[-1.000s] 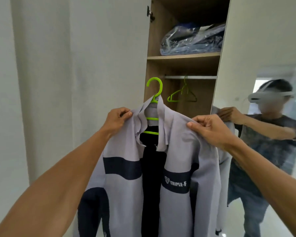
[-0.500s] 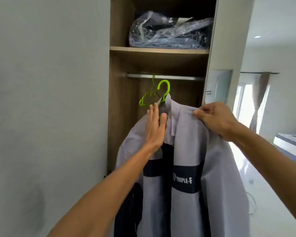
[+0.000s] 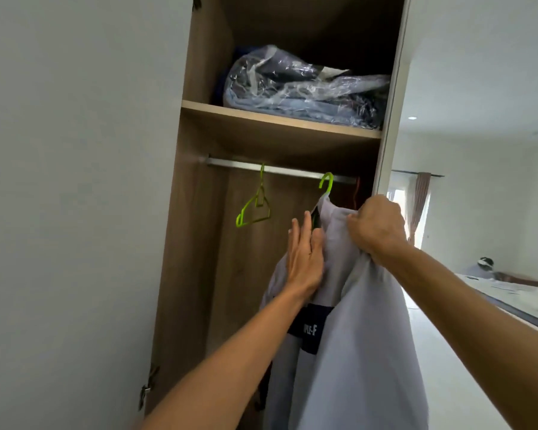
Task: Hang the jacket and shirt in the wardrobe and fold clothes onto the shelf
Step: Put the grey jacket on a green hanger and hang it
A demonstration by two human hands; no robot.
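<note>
Hanging the jacket (image 3: 364, 336) is the step in hand: it is held up inside the wardrobe (image 3: 199, 212) on its green hanger (image 3: 327, 184), hook level with the rail (image 3: 280, 169), though I can't tell if it has caught. Next move calls for seating the hook, clear of the empty hanger (image 3: 255, 209), then letting go. Right hand (image 3: 378, 226) bunches the shoulder fabric, arm stretched up; left hand (image 3: 305, 256) lies flat, fingers straight, against the jacket's front.

Matt cloth jacket (image 3: 364, 336), glossy plastic hanger (image 3: 327, 184), wood-grain wardrobe (image 3: 199, 243).
</note>
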